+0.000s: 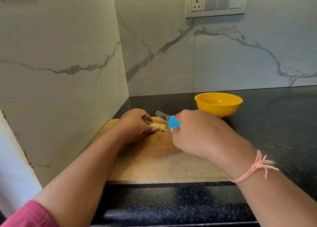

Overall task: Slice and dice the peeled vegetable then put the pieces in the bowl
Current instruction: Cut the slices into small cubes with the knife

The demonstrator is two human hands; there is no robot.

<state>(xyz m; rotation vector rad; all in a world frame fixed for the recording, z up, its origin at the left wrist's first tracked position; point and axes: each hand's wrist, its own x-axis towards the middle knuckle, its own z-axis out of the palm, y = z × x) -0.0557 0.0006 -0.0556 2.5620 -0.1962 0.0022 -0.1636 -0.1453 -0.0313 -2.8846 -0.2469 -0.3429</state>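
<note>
Item, as I see it from my station: vegetable, a small pale-yellow lump, cut and ragged-edged. Its long axis runs roughly left to right across the far part of the wooden cutting board.

My left hand curls over its left end, thumb and fingertips pinching it.

My right hand is closed round the blue-handled knife, just right of the lump. The blade points away and to the left.

The yellow bowl stands behind my right hand, on the black counter.
</note>
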